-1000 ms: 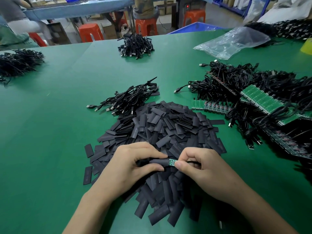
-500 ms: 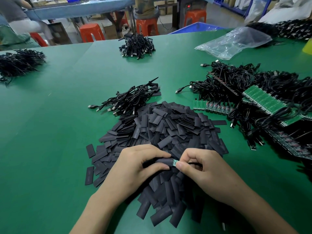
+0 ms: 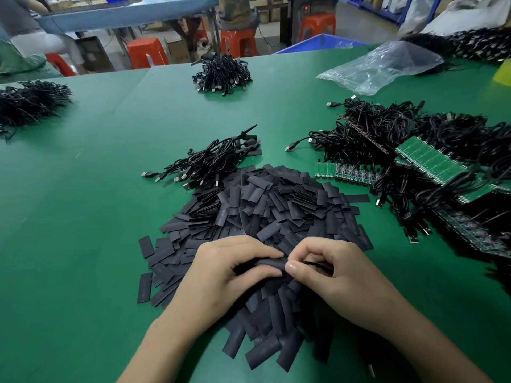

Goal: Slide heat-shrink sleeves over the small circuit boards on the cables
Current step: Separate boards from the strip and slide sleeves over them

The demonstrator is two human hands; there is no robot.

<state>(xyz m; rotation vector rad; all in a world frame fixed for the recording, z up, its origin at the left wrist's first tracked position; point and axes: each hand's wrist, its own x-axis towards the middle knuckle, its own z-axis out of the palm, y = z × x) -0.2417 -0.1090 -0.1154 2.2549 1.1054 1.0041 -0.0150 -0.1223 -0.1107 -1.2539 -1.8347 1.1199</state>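
Note:
Over a big heap of flat black heat-shrink sleeves (image 3: 265, 214), my left hand (image 3: 221, 275) grips one black sleeve (image 3: 265, 263) between thumb and fingers. My right hand (image 3: 331, 275) pinches the end of that sleeve and the thin black cable (image 3: 318, 263) running out of it. The small green board is hidden inside the sleeve. The two hands touch at the fingertips, low in the middle of the view.
A bundle of black USB cables (image 3: 210, 164) lies behind the sleeve heap. To the right sit tangled cables with green circuit boards (image 3: 425, 161). Further cable bundles (image 3: 221, 74) lie at the back and far left (image 3: 30, 102). A clear plastic bag (image 3: 384, 66) rests at the back right.
The green board end that showed between my hands has gone inside the sleeve. My hands have closed together until the fingertips meet.

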